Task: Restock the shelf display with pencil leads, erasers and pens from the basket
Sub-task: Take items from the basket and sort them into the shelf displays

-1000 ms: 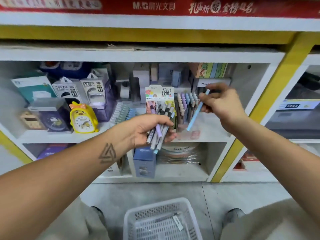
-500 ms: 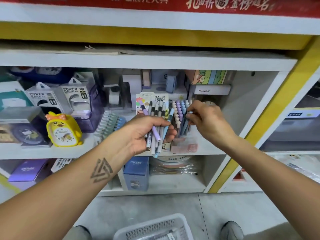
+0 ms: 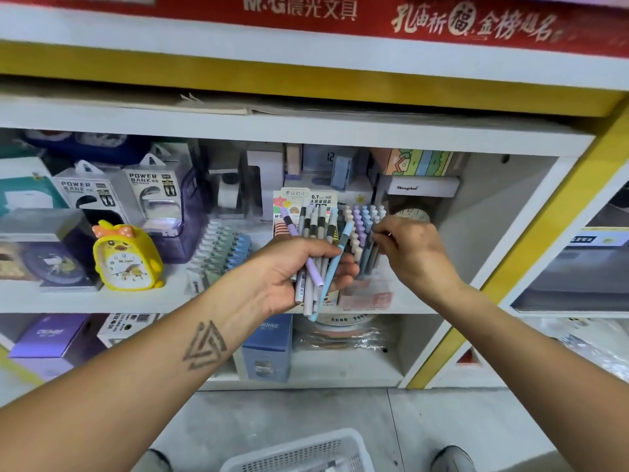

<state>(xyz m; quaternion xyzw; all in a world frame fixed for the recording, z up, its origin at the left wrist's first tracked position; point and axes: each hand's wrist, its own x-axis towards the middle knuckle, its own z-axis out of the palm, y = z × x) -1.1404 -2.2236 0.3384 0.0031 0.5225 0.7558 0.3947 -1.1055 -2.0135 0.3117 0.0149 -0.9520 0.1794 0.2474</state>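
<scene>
Head view, looking forward and down at a white shelf (image 3: 102,303) in a stationery shop. The left hand (image 3: 289,267) reaches in from the lower left, fingers curled round a fanned bundle of pens (image 3: 318,253) — grey, lilac and pale blue, held upright in front of the shelf. The right hand (image 3: 413,250) comes in from the right, its fingertips pinched together at the pen display (image 3: 362,233), a stand of pastel pens standing upright in rows at the middle of the shelf. It seems to pinch a thin pen among those rows, though the fingers hide the contact itself. Just behind the bundle stands a printed card of pencil leads (image 3: 308,202). A yellow chick clock (image 3: 127,257) sits well to the left, with power bank boxes (image 3: 119,189) behind it. On the floor below, the rim of a white mesh basket (image 3: 299,447) shows at the bottom edge.

The pens look light, stiff and smooth-barrelled, so a loose bundle could slide or splay in the grip. Judging from this, each is best taken one at a time near the upper barrel with thumb and forefinger, then lowered straight down into a free slot — a sideways nudge could tip its neighbours.
</scene>
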